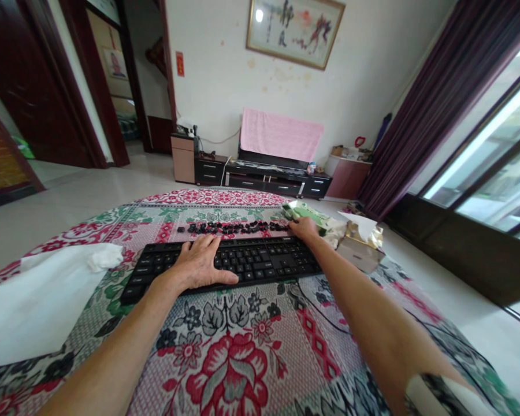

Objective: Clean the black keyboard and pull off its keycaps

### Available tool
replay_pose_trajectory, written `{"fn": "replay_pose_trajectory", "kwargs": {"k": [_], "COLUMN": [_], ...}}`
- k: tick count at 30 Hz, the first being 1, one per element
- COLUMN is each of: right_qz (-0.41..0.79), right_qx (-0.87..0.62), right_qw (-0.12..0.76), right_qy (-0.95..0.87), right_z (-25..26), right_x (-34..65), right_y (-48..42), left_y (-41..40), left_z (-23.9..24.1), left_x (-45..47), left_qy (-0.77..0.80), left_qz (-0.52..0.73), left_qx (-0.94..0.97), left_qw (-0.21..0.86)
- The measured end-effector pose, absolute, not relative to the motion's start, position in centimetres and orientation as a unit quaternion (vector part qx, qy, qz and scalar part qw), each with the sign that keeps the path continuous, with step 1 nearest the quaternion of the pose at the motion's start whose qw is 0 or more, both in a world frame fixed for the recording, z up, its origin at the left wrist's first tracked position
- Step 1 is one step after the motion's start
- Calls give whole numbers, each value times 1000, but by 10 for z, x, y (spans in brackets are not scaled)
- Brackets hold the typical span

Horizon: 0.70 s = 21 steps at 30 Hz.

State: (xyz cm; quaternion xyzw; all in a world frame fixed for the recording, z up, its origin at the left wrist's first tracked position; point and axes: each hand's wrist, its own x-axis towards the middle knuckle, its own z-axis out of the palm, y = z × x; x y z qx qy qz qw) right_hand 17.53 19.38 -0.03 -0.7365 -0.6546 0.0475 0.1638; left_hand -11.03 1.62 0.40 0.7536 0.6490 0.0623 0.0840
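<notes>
A black keyboard [260, 260] lies on the patterned tablecloth in front of me, its right part showing bare places without keycaps. My left hand [201, 263] rests across its left half, thumb stretched along the front edge and fingers apart. Behind the keyboard runs a loose row of small black keycaps [229, 227]. At the right end of that row is my right hand [304, 227], reaching over the keyboard's back right corner. Its fingers are bent together at the keycaps; what lies between them is hidden.
A green and white plastic packet [314, 216] and an open tissue box [359, 254] stand to the right. White cloth or paper [39, 303] with a crumpled wad [105, 257] lies at left. The keyboard's cable [318, 309] trails right over the tablecloth [229, 370].
</notes>
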Motion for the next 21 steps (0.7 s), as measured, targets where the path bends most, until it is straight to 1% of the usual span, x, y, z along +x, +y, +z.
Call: {"fn": "replay_pose_trajectory", "kwargs": {"k": [8,21], "right_qz": [54,50], "right_qx": [-730,-728], "right_qw": [151,168], "right_qy": [-664,-663], "right_z": [-5,-5], "right_x": [179,179], "right_y": [205,202], "left_y": [16,16], "left_z": [4,5], "left_x": [-110,-110], "left_qy": [649,650], "left_qz": [61,69], "left_qx": [753,752], "left_qw": [85,86]}}
